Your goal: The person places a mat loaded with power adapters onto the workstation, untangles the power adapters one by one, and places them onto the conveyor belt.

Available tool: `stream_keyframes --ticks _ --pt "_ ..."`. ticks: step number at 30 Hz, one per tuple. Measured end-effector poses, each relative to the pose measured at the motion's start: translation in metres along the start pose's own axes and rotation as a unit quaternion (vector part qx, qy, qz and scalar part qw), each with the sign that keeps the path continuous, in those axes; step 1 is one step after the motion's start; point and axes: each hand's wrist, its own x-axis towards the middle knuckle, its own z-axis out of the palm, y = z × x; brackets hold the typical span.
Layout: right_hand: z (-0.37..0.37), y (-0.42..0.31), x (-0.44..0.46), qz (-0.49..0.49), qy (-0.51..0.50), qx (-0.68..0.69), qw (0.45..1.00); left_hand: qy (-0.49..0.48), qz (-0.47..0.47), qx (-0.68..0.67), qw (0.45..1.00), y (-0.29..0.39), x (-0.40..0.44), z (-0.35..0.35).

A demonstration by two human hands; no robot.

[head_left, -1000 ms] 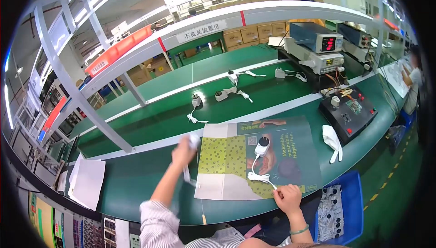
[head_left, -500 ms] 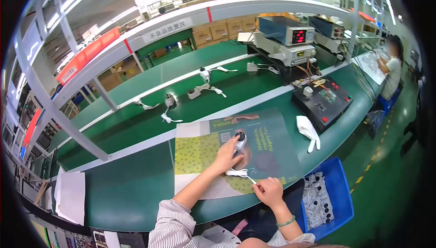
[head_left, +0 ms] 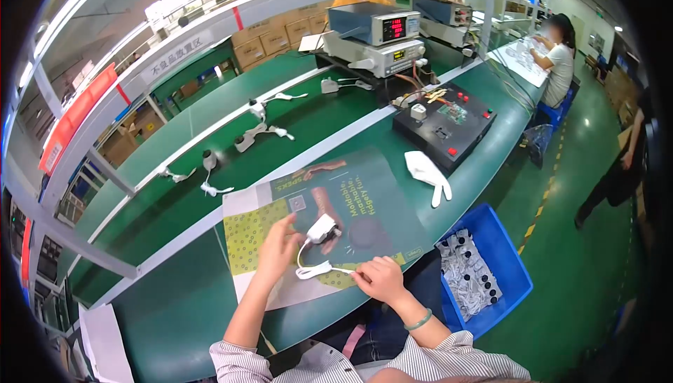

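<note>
A white power adapter (head_left: 322, 229) with a dark plug end lies on the printed mat (head_left: 378, 180), its white cable (head_left: 313, 271) bundled in front of it. Just left of the adapter is my left hand (head_left: 277, 246), fingers apart and holding nothing. My right hand (head_left: 381, 279), at the front edge of the mat, is closed on the free end of that cable. The fingers cover the cable's tip.
Several adapters, one of them (head_left: 209, 161), sit along the green channel behind. A black test box (head_left: 445, 127), stacked meters (head_left: 375, 32) and a white glove (head_left: 426, 175) are to the right. A blue bin (head_left: 515, 278) of adapters stands below. A co-worker (head_left: 559, 67) sits farther right.
My left hand has let go of the adapter and moved off to its left. The adapter now lies with its plug end to the right. My view has swung right.
</note>
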Motion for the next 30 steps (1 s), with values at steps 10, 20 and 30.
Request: stream_keyframes --ticks 10,20,30 --pt "-0.001 -0.002 -0.001 0.012 -0.015 0.019 1.000 -0.033 0.094 0.086 0.991 -0.014 0.016 0.055" --pt "0.008 0.001 -0.003 0.014 -0.015 0.005 1.000 0.112 -0.187 -0.555 0.803 -0.037 -0.086 -0.103" --pt "0.010 0.006 -0.005 0.035 -0.028 -0.010 0.999 0.074 -0.249 0.094 0.961 -0.063 -0.157 -0.100"
